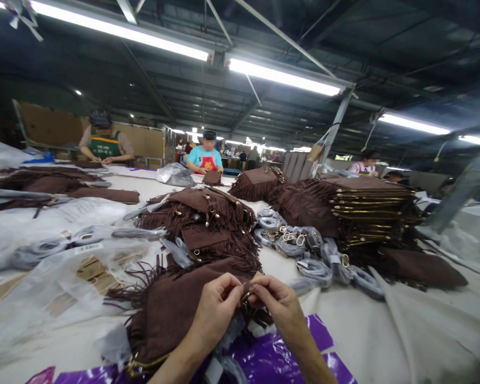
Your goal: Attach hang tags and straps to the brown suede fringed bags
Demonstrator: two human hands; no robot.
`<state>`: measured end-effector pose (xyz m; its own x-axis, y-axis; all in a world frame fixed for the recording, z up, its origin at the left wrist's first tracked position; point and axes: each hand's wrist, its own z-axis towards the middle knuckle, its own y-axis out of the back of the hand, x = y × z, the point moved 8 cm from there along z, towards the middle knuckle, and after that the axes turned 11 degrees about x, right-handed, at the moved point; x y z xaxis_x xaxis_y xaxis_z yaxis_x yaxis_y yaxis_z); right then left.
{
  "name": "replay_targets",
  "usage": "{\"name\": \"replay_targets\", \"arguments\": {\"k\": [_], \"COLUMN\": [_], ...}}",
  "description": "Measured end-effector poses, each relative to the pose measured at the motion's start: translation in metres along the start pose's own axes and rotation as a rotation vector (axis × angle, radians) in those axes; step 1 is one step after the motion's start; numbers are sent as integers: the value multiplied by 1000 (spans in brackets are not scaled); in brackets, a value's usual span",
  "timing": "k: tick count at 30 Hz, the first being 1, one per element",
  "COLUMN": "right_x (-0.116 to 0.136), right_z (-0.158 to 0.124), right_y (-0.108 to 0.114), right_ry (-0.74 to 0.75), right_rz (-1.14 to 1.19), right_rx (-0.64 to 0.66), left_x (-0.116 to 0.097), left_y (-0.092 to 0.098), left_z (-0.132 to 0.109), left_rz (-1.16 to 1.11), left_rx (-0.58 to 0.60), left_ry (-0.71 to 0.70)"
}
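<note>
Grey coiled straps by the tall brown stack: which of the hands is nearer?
Right. The right hand is in front and left of the coiled straps; the left hand is farther left.

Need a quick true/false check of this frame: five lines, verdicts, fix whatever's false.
1. The left hand and right hand are close together, fingers pinched. True.
2. The near fringed bag is bright red. False: it is dark brown.
3. Purple plastic shows between the forearms. True.
4. The tall bag stack stands at the picture's left edge. False: it stands on the right side.
5. A person in a red apron is in view ahead. True.
</note>
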<state>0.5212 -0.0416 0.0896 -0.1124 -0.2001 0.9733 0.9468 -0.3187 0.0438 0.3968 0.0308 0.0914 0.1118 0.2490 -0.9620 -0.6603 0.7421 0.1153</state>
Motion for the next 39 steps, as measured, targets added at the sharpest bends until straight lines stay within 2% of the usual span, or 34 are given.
{"name": "replay_targets", "arguments": {"k": [4,20,27,32,35,39], "right_x": [-3,-3,10,27,29,27], "right_z": [-2,-3,-2,-9,-13,-20], "right_y": [-3,-7,-11,-18,-22,-25], "right_ry": [12,-9,79,254,284,311], "right_rz": [-34,-98,-388,-664,-708,-782], "right_rx": [21,102,192,131,97,117], "left_x": [-12,-18,-22,-17,-14,-15], "left_y": [-2,-7,-8,-11,-11,-13], "left_z": [-2,-4,-5,-7,-8,-9], "left_rz": [146,267,361,428,426,422], "left_rx": [18,75,87,65,56,87], "left_ry": [-96,-95,-115,-129,-118,-98]}}
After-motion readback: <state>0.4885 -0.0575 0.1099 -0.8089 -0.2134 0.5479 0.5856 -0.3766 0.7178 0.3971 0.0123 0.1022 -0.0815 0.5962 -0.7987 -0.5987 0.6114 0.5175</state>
